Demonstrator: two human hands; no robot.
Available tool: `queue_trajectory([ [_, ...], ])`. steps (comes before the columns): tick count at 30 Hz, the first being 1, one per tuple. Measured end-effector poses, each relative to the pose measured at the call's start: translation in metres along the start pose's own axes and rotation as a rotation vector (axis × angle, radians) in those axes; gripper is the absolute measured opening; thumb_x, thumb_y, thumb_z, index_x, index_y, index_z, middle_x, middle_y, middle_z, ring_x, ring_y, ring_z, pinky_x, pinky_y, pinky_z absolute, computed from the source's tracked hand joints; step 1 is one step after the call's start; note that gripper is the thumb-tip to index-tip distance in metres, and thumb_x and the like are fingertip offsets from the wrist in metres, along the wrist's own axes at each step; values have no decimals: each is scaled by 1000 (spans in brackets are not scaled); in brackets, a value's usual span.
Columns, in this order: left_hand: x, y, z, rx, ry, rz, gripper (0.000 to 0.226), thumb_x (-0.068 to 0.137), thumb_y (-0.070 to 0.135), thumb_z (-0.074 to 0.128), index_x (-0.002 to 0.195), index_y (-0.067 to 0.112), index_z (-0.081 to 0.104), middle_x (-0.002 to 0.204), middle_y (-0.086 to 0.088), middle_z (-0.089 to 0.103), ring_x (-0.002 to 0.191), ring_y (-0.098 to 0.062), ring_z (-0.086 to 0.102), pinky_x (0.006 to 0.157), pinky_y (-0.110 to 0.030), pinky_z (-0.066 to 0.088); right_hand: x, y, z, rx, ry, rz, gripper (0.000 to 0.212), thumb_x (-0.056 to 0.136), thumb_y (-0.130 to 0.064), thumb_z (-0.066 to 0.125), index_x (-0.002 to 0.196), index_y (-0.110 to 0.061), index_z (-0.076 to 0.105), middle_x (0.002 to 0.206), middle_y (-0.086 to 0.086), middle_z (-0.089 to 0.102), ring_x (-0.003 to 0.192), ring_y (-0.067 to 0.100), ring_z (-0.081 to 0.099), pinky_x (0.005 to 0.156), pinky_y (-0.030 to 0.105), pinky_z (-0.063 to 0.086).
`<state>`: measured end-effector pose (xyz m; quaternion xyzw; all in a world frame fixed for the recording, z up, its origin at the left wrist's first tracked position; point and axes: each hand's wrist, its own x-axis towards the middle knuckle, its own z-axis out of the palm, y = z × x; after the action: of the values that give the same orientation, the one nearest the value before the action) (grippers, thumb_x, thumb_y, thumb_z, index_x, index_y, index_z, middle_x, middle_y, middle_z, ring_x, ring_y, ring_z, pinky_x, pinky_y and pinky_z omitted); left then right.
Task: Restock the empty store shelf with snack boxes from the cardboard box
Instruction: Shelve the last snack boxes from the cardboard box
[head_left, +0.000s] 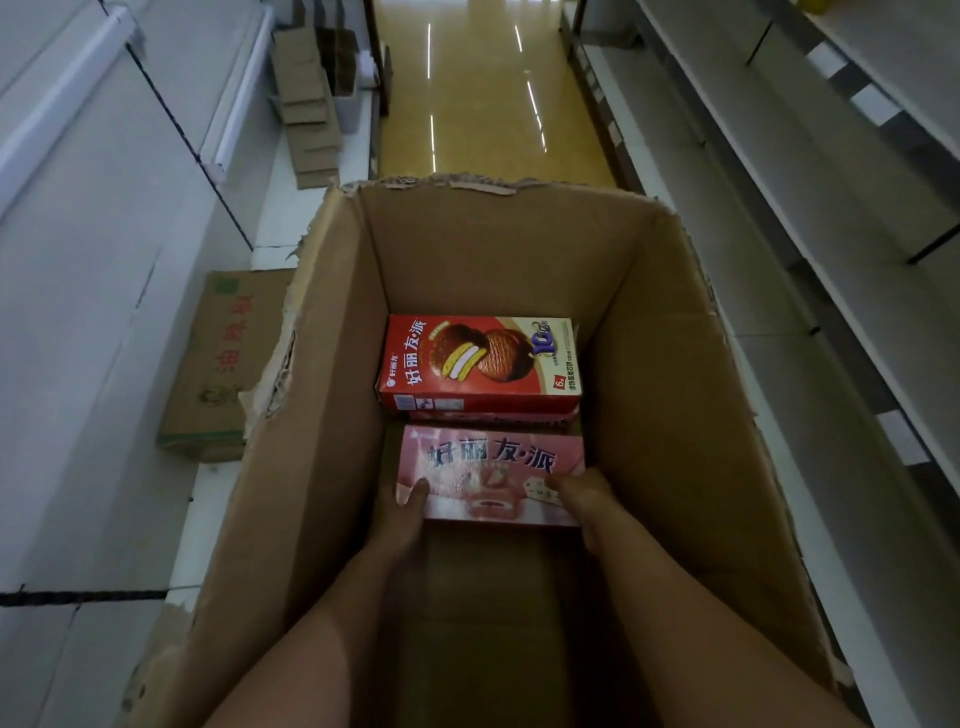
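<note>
Low in the big cardboard box (332, 415), the left hand (402, 512) is gripping the left end of a pink snack box (491, 467), thumb lying on its top face, other fingers hidden beneath. The right hand (584, 496) is holding the opposite end; its fingers are tucked behind the edge and hard to make out. A red snack box (480, 364) is lying just beyond, atop another pink one, mostly covered.
</note>
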<state>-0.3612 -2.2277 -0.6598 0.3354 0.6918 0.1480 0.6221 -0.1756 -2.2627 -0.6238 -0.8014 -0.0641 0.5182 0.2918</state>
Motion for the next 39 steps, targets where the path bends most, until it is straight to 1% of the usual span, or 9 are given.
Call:
queue_trajectory([
  [4, -7, -9, 0, -73, 62, -53, 55, 97, 26, 52, 141, 4, 28, 132, -21, 49, 114, -34, 52, 78, -35, 41, -2, -1, 4, -51, 104, 38, 52, 88, -17, 63, 133, -6, 42, 131, 16, 51, 111, 31, 55, 80, 36, 49],
  [8, -28, -17, -8, -175, 76, -103, 55, 93, 29, 58, 134, 4, 30, 109, -16, 54, 86, -26, 57, 68, -34, 49, -24, -4, 3, -429, 178, 22, 50, 90, -32, 56, 134, -12, 43, 141, 13, 32, 125, 32, 38, 100, 41, 43],
  [10, -42, -21, -12, -218, 87, -131, 63, 89, 36, 62, 134, 4, 32, 110, -16, 58, 85, -29, 61, 70, -38, 53, -41, -4, -1, -526, 210, -63, 49, 91, -31, 54, 134, -13, 40, 141, 14, 32, 127, 32, 36, 101, 42, 41],
  [16, -98, -21, -6, -346, 47, -169, 63, 83, 56, 59, 130, 15, 50, 115, -12, 63, 100, -30, 59, 82, -41, 47, -102, -16, -20, -448, 382, -423, 40, 88, -28, 58, 122, -13, 43, 122, 7, 55, 110, 24, 55, 89, 42, 50],
  [20, -146, -8, 0, -416, 36, -140, 58, 85, 58, 53, 124, 15, 55, 117, -15, 63, 108, -35, 57, 95, -53, 45, -142, -34, -50, -411, 363, -483, 34, 89, -37, 54, 108, -13, 38, 102, 8, 62, 89, 25, 62, 76, 39, 53],
  [25, -198, 18, -4, -422, 115, -23, 85, 67, 65, 63, 125, 4, 51, 105, -19, 66, 87, -35, 66, 71, -43, 56, -186, -40, -89, -183, 229, -498, 33, 89, -39, 57, 102, -18, 36, 89, 6, 64, 73, 20, 68, 69, 43, 59],
  [29, -236, 44, -9, -371, 104, 76, 113, 51, 75, 70, 133, 2, 43, 105, -20, 67, 84, -35, 69, 69, -44, 58, -220, -34, -122, -73, 174, -547, 26, 93, -42, 52, 103, -21, 41, 88, 4, 65, 70, 18, 69, 65, 39, 60],
  [35, -309, 75, 10, -275, 27, 254, 67, 84, 47, 63, 131, 6, 37, 103, -17, 65, 81, -29, 68, 58, -34, 53, -271, -23, -184, 45, 202, -555, 35, 94, -56, 40, 94, -21, 48, 81, 4, 69, 65, 18, 70, 62, 33, 59],
  [39, -346, 83, 32, -231, -95, 328, 43, 90, 44, 56, 115, 8, 57, 90, -11, 72, 77, -24, 69, 55, -29, 49, -297, -12, -221, 134, 266, -539, 44, 93, -60, 34, 94, -19, 50, 77, 7, 69, 64, 19, 70, 64, 33, 57],
])
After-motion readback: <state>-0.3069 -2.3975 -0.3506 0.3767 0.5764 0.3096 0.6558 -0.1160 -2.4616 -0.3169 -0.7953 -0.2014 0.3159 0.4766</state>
